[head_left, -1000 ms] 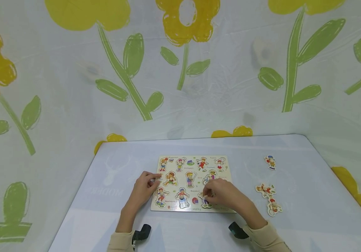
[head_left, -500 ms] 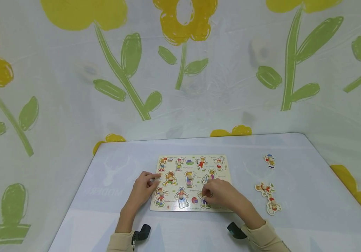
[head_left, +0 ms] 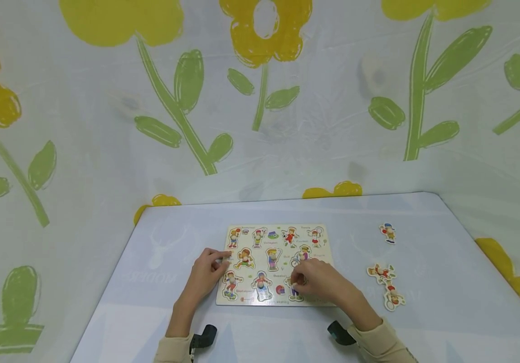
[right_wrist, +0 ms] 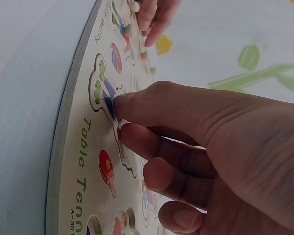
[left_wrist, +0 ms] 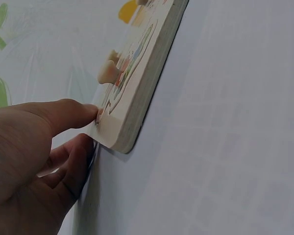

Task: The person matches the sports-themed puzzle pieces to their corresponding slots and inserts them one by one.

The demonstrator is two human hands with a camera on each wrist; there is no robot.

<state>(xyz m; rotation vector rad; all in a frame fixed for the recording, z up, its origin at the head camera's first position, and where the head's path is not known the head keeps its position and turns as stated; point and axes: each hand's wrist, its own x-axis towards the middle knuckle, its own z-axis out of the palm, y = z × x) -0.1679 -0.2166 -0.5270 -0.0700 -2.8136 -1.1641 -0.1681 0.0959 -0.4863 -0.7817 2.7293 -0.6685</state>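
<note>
A wooden peg puzzle board point(head_left: 260, 262) with sports figures lies flat on the table. At its left edge my left hand point(head_left: 204, 272) holds on, the thumb point(left_wrist: 76, 112) touching the top face in the left wrist view and the other fingers low by the side. Over the lower right part, my right hand point(head_left: 321, 277) pinches a puzzle piece point(right_wrist: 108, 95) in purple trousers and green shoes between thumb and index finger. That piece sits at its cut-out above the words "Table Tenn"; its upper half and knob are hidden by my fingers.
Right of the board lie three loose figure pieces: a blue-capped one point(head_left: 388, 233) at the back, then a red-and-white one point(head_left: 381, 273) touching a racket player point(head_left: 393, 296). Behind the white table point(head_left: 187, 217) hangs a flower-printed curtain point(head_left: 332, 101).
</note>
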